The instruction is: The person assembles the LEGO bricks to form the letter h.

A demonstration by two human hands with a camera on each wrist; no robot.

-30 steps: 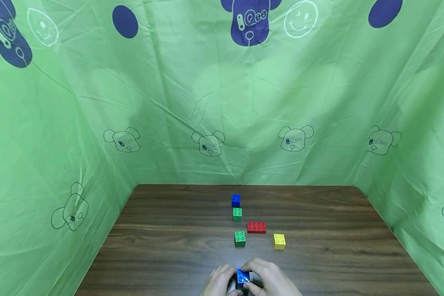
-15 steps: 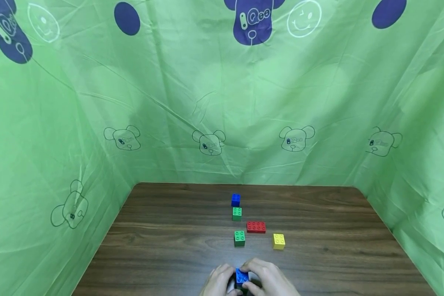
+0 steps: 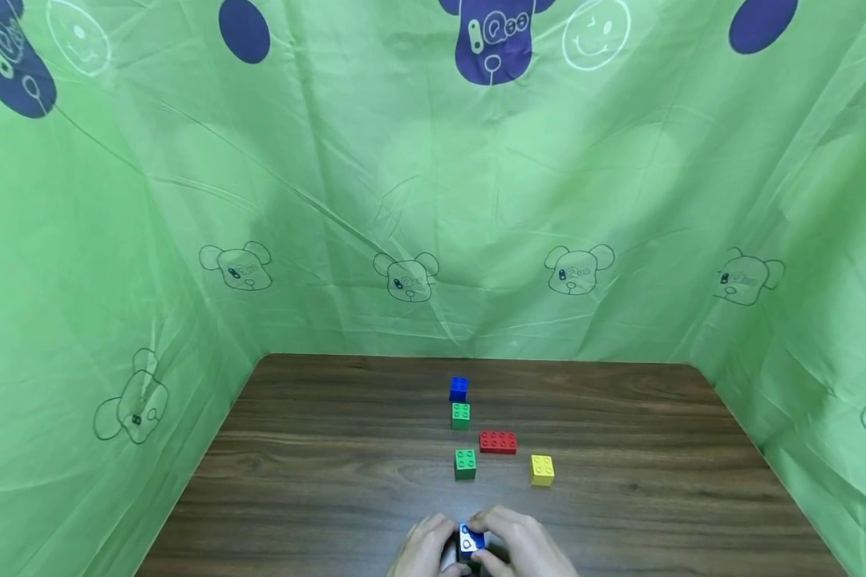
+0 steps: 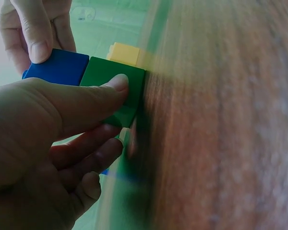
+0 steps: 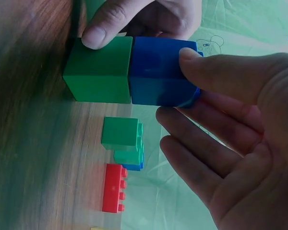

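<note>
Left grip (image 4: 43, 120) pinched the lower green brick (image 5: 98, 72) while the right grip (image 5: 259, 153) pinched the blue brick (image 5: 156, 72) stacked directly on it.

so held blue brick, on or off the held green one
On: both wrist views show only a thin seam between the blue brick and green brick.

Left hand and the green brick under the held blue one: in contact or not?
Touching. The left wrist view shows the left hand with its thumb pressed against the green brick.
</note>
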